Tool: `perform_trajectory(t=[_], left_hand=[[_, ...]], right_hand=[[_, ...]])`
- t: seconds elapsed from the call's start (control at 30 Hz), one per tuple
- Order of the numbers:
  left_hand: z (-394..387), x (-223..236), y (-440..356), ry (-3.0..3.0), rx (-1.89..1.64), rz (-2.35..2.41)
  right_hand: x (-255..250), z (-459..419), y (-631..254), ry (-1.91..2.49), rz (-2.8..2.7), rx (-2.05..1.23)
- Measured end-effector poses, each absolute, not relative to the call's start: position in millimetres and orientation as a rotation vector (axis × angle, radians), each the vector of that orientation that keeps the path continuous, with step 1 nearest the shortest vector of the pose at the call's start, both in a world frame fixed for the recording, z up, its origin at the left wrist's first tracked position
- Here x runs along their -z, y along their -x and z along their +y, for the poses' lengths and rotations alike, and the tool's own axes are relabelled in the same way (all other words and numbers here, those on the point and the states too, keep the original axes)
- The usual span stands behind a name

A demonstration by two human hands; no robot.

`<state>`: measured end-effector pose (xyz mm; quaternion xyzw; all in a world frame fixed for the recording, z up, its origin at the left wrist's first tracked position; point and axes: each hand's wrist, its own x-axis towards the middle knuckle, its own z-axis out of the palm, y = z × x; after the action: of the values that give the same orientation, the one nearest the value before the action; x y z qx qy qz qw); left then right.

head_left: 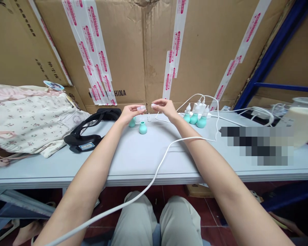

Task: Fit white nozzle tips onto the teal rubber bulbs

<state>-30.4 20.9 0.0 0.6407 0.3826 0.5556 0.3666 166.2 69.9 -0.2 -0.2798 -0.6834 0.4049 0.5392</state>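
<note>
Both of my arms reach forward over a pale grey table (133, 160). My left hand (130, 112) pinches a small clear piece (141, 108) between its fingertips. My right hand (164, 107) pinches another small clear piece (153, 105), and the two pieces are held close together, tip to tip. Just below the hands a teal rubber bulb (143, 128) stands on the table, with a second teal bulb (132, 122) partly hidden behind my left hand. A tiny clear part (149, 118) stands beside them.
Three teal bulbs with white tips (195, 117) stand right of my right hand beside white chargers and cables (215, 116). A white cable (166, 150) crosses the table toward my lap. A black strap device (88, 135) and floral cloth (28, 119) lie left. Cardboard boxes form the back wall.
</note>
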Motion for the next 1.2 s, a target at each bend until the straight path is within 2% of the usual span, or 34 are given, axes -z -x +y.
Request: perform_trajectory(t=[0.2, 0.7, 1.2], left_hand=[[20, -3, 27, -1.67, -1.472, 0.906], [20, -11, 11, -1.869, -1.666, 1.032], [8, -8, 5, -2.348, -1.488, 1.415]], right_hand=[[-2, 54, -138, 0.543, -1.49, -1.111], [-3, 56, -132, 0.556, -1.344, -1.083], [-21, 49, -157, 0.705, -1.562, -1.165]])
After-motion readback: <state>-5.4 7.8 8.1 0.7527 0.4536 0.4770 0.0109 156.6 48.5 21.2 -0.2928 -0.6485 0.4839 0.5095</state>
